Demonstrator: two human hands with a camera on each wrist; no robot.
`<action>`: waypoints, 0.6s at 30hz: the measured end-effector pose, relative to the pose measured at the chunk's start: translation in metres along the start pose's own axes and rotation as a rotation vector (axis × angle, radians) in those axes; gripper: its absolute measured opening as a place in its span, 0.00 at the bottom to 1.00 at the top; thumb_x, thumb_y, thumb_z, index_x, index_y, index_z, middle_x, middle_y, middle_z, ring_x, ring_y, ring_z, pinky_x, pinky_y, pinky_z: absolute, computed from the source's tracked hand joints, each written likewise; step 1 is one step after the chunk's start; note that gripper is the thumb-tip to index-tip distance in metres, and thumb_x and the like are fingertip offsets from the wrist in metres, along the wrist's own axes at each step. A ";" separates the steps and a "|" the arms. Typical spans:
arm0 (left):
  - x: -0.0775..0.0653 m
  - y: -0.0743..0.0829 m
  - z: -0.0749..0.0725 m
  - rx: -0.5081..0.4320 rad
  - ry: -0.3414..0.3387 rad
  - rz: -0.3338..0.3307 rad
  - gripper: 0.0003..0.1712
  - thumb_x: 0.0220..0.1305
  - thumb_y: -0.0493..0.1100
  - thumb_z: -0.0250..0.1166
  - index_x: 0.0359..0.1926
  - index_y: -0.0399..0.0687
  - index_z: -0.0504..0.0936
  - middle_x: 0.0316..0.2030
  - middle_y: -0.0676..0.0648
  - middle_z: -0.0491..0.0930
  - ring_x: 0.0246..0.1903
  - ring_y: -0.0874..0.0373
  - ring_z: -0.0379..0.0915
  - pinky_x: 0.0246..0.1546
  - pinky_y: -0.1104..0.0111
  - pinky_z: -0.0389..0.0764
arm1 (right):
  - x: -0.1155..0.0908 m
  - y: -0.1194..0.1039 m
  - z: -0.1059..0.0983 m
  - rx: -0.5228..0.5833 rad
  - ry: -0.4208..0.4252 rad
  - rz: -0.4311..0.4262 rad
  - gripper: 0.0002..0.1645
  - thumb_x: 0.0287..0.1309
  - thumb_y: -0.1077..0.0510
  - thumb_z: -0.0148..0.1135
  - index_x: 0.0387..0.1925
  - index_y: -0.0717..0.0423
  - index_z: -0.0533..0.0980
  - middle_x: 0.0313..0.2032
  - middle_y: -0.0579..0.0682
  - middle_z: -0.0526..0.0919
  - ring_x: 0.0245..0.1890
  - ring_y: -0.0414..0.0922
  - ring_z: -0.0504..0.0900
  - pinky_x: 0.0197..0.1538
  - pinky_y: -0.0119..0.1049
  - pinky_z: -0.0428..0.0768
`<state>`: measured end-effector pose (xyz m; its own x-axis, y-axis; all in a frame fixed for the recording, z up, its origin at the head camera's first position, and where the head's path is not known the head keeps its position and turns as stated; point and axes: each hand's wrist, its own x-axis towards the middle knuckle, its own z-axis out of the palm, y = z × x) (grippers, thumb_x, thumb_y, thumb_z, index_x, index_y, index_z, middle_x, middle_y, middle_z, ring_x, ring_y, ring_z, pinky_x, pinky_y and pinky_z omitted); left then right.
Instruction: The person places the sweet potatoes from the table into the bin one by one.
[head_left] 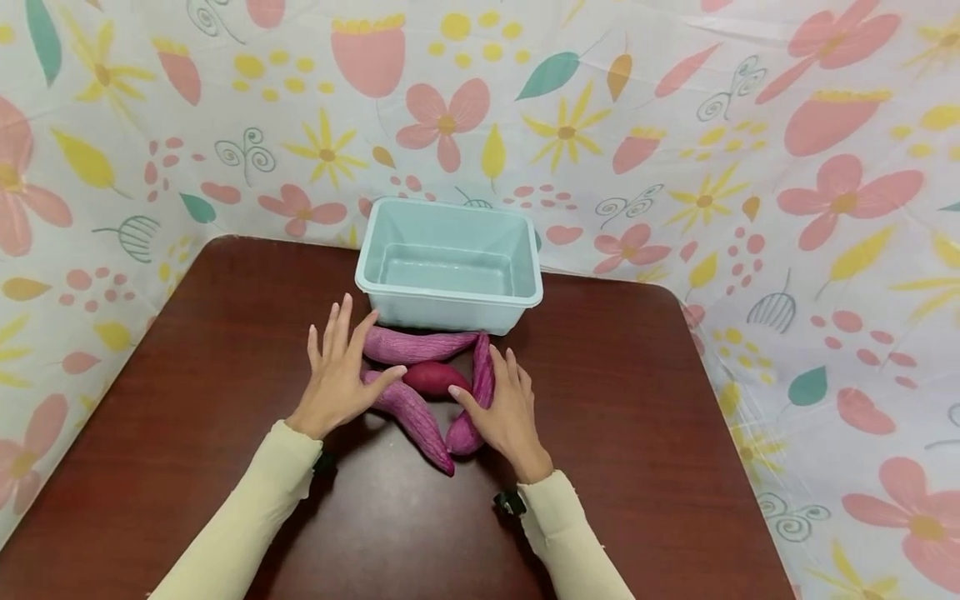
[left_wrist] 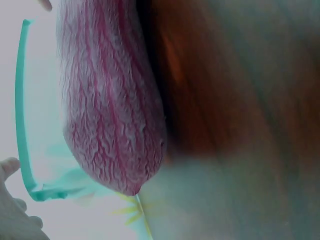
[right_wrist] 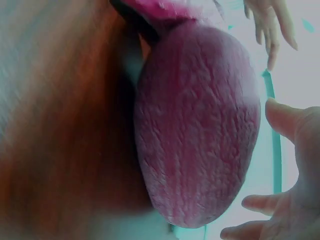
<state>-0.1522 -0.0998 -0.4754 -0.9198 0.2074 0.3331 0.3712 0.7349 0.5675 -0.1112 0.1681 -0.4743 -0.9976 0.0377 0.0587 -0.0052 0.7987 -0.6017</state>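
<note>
Three wrinkled purple sweet potatoes lie on the table: one at the back (head_left: 423,346), one slanting at front left (head_left: 416,421), one along the right (head_left: 483,375). A smoother dark red sweet potato (head_left: 435,379) lies between them. My left hand (head_left: 337,387) hovers with spread fingers over the left ends, its thumb pointing toward the red one. On the other side, my right hand (head_left: 513,412) overlaps the right sweet potato, fingers extended and thumb near the red one. Each wrist view is filled by a purple sweet potato (left_wrist: 110,100), with hand parts at the edges.
A pale blue plastic basin (head_left: 450,297) stands right behind the sweet potatoes, with nothing in it. The dark brown table (head_left: 622,400) reaches back to a flower-patterned cloth (head_left: 570,192) hung along the back and sides.
</note>
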 end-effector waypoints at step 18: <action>0.042 -0.012 -0.013 -0.076 0.037 0.073 0.56 0.63 0.71 0.62 0.80 0.56 0.46 0.82 0.48 0.33 0.81 0.43 0.32 0.72 0.35 0.37 | -0.020 0.001 0.026 0.207 0.120 0.030 0.59 0.55 0.37 0.70 0.77 0.56 0.53 0.78 0.65 0.52 0.74 0.66 0.53 0.71 0.69 0.56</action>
<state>-0.1934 -0.1080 -0.4585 -0.8851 0.2338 0.4023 0.4471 0.6671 0.5959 -0.0934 0.1522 -0.4969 -0.9821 0.1411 0.1251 -0.0018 0.6564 -0.7544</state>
